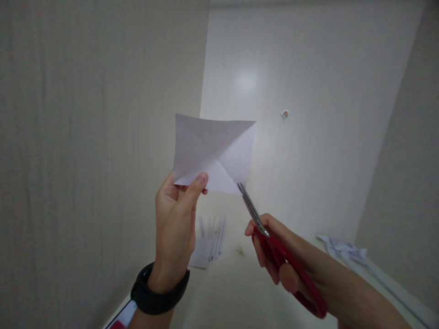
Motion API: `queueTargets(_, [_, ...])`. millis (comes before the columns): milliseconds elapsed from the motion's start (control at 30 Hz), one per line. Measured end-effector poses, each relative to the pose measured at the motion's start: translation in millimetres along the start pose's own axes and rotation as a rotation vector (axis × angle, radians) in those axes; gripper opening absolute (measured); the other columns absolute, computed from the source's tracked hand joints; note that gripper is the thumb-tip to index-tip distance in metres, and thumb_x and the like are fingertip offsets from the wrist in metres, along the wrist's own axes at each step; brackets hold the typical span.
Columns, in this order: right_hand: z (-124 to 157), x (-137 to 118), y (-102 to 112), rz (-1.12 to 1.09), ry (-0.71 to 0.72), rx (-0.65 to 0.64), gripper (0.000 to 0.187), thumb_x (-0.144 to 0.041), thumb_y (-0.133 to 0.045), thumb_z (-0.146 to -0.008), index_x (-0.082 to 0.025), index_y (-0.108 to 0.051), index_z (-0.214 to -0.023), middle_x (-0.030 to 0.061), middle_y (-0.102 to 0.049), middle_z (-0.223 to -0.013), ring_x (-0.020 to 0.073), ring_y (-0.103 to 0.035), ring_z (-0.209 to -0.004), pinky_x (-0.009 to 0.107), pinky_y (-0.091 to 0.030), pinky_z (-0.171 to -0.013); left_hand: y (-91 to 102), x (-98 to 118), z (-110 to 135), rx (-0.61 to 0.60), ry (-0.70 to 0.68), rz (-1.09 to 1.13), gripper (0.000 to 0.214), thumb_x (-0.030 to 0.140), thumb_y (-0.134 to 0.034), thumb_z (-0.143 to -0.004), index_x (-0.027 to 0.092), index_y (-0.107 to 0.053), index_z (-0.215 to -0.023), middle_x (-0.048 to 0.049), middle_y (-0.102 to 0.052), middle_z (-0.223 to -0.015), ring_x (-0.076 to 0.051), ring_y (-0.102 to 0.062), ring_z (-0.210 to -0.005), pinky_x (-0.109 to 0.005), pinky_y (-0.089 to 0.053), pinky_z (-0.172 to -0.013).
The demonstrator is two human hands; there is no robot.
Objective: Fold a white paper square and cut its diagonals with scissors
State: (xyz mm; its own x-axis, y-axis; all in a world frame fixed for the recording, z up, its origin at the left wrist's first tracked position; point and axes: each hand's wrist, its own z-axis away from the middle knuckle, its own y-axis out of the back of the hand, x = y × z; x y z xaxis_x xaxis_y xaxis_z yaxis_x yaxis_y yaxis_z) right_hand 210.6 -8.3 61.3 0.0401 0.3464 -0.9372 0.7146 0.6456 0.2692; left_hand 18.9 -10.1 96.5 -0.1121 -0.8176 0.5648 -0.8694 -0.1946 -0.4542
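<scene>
A white sheet of paper (219, 141) with diagonal creases crossing near its middle is held up in front of me. My left hand (181, 201) pinches its lower left edge, thumb on the front and fingers behind. In my right hand (277, 256) is a pair of scissors (255, 214) with red handles, my fingers through the loops. The metal blades point up and left, and their tips are at the paper's lower right corner. The blades look nearly closed; whether they touch the paper I cannot tell.
Below the paper lie several narrow white paper strips (216, 237) and a white paper piece (200, 252). Small brownish bits (240, 250) are scattered nearby. White cloth-like material (343, 249) sits at the right. A small fixture (284, 114) is on the pale wall (308, 68).
</scene>
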Motion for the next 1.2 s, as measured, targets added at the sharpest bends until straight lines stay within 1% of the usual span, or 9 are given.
queueTargets(67, [0.4, 1.8, 2.5, -0.036, -0.045, 0.001, 0.037, -0.048, -0.069, -0.079, -0.025, -0.056, -0.105, -0.0011, -0.053, -0.074, 0.0095, -0.051, -0.056, 0.022, -0.041, -0.050, -1.5, 1.0, 1.3, 0.015, -0.008, 0.006, 0.020, 0.029, -0.078, -0.067, 0.022, -0.064, -0.079, 0.0001, -0.067, -0.078, -0.015, -0.062, -0.076, -0.026, -0.050, -0.068])
queueTargets(133, [-0.3, 4.6, 6.0, -0.051, -0.053, 0.027, 0.037, -0.049, -0.068, -0.079, -0.024, -0.056, -0.105, -0.0027, -0.051, -0.070, 0.0080, -0.048, -0.051, 0.021, -0.040, -0.049, -1.9, 2.1, 2.5, 0.022, -0.005, 0.012, 0.020, 0.028, -0.078, -0.067, 0.022, -0.064, -0.079, 0.0003, -0.067, -0.078, -0.015, -0.062, -0.076, -0.025, -0.050, -0.067])
queueTargets(367, [-1.7, 8.8, 17.6, -0.051, 0.109, 0.097, 0.041, -0.053, -0.069, -0.078, -0.021, -0.058, -0.101, -0.0017, -0.053, -0.068, 0.0082, -0.045, -0.053, 0.022, -0.040, -0.050, 2.2, -0.5, 1.2, 0.020, -0.003, -0.013, 0.022, 0.028, -0.077, -0.069, 0.021, -0.064, -0.085, 0.0002, -0.067, -0.078, -0.015, -0.062, -0.074, -0.025, -0.050, -0.066])
queueTargets(467, [-5.5, 6.2, 13.8, -0.043, 0.108, 0.139, 0.039, -0.050, -0.070, -0.077, -0.021, -0.059, -0.100, -0.0013, -0.053, -0.068, 0.0090, -0.046, -0.055, 0.022, -0.041, -0.051, 4.8, -3.8, -1.1, 0.019, 0.001, -0.051, 0.027, 0.030, -0.078, -0.068, 0.021, -0.065, -0.090, -0.0002, -0.067, -0.077, -0.016, -0.063, -0.071, -0.026, -0.050, -0.065])
queueTargets(600, [-15.3, 7.9, 9.8, 0.005, 0.004, 0.101, 0.031, -0.042, -0.070, -0.078, -0.021, -0.059, -0.098, -0.0038, -0.051, -0.063, 0.0074, -0.044, -0.050, 0.020, -0.040, -0.048, 6.3, -5.2, -2.0, 0.010, 0.006, -0.051, 0.030, 0.032, -0.079, -0.068, 0.023, -0.067, -0.094, -0.0011, -0.069, -0.081, -0.016, -0.063, -0.070, -0.026, -0.050, -0.061])
queueTargets(667, [-18.8, 9.2, 10.3, 0.018, -0.018, 0.097, 0.029, -0.040, -0.070, -0.078, -0.021, -0.058, -0.097, -0.0042, -0.052, -0.062, 0.0062, -0.042, -0.048, 0.019, -0.038, -0.046, 6.4, -4.6, -1.9, 0.018, 0.001, -0.042, 0.029, 0.032, -0.079, -0.068, 0.024, -0.067, -0.093, -0.0009, -0.070, -0.082, -0.016, -0.063, -0.070, -0.026, -0.050, -0.060])
queueTargets(867, [-20.1, 6.4, 12.2, 0.025, -0.014, 0.086, 0.029, -0.039, -0.070, -0.076, -0.020, -0.056, -0.094, -0.0045, -0.052, -0.062, 0.0048, -0.042, -0.047, 0.018, -0.036, -0.044, 7.1, -3.2, -1.7, 0.014, 0.012, -0.038, 0.027, 0.030, -0.080, -0.067, 0.023, -0.068, -0.091, -0.0006, -0.069, -0.079, -0.015, -0.061, -0.066, -0.025, -0.049, -0.057])
queueTargets(1100, [-20.2, 6.4, 12.1, 0.010, -0.053, 0.039, 0.023, -0.026, -0.067, -0.076, -0.021, -0.057, -0.096, -0.0048, -0.051, -0.061, 0.0053, -0.043, -0.046, 0.017, -0.036, -0.044, 6.9, -3.5, -1.1, 0.017, 0.010, -0.037, 0.025, 0.031, -0.080, -0.068, 0.024, -0.069, -0.089, 0.0007, -0.068, -0.075, -0.015, -0.061, -0.064, -0.026, -0.050, -0.059])
queueTargets(1200, [-21.6, 4.8, 11.5, -0.009, -0.053, 0.027, 0.022, -0.026, -0.066, -0.075, -0.020, -0.057, -0.095, -0.0048, -0.052, -0.060, 0.0054, -0.043, -0.046, 0.017, -0.036, -0.044, 8.7, -3.6, -1.8, 0.015, 0.001, -0.050, 0.026, 0.032, -0.080, -0.067, 0.024, -0.068, -0.089, 0.0004, -0.068, -0.075, -0.015, -0.061, -0.064, -0.026, -0.050, -0.058])
